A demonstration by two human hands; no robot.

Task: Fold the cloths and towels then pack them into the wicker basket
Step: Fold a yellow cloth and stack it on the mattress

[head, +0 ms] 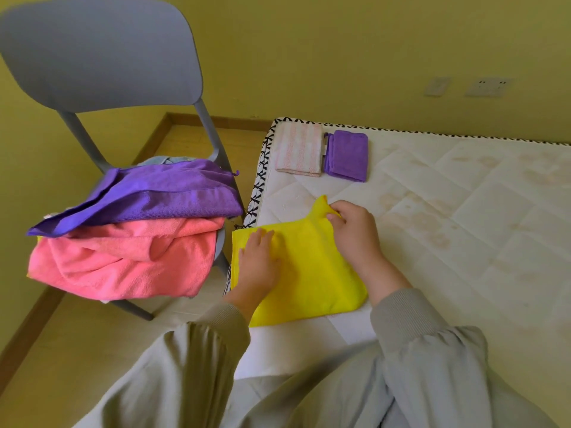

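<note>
Left hand (259, 261) flattens yellow cloth (312, 273) at mattress (463, 211) edge

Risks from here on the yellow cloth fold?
1. The right hand pinches just one corner of the yellow cloth, so the fold may land skewed.
2. The cloth sits at the mattress edge under the flat left hand; a pull might drag it off.
3. The pink towel droops over the chair seat and may slide to the floor.

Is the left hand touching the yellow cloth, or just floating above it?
Touching. The head view shows the left hand lying flat, palm down, right on top of the yellow cloth.
</note>
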